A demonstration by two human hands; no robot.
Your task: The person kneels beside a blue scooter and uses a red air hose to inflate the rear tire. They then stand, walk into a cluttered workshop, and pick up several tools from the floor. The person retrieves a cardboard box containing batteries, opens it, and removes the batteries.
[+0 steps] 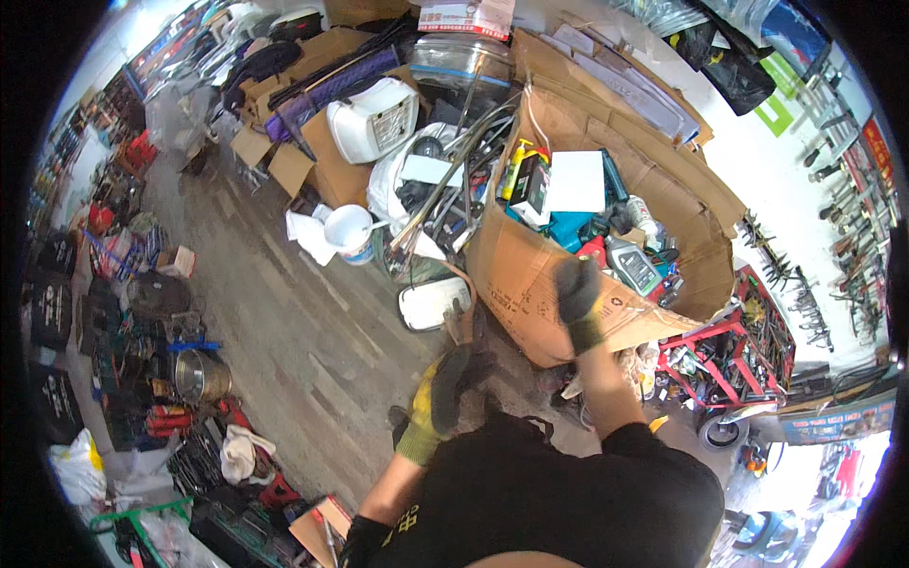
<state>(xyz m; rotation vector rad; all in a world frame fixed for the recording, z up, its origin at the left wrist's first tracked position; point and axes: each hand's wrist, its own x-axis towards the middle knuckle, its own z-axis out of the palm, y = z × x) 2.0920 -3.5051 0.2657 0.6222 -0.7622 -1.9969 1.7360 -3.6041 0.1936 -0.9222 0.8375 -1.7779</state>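
Observation:
A large cardboard box (525,284) stands open in front of me, filled with mixed things. Inside lie a grey bottle (632,265), a white flat panel (576,182), a black-and-green carton (530,187) and a yellow tube (514,168). My right hand (579,295), in a dark glove, is closed at the near rim of this box. Lower and to the left, my left hand (450,383) wears a yellow and black glove, its fingers bent. A narrow brown piece (461,327) rises right beyond those fingers; whether they hold it is unclear. Beside it lies a white casing (434,304).
A white bucket (348,233) and a heap of rods and hoses (454,189) stand left of the box. Tools and parts line the floor at far left, near a metal pot (202,377). A red rack (724,355) stands right; tools hang on the white wall (772,189).

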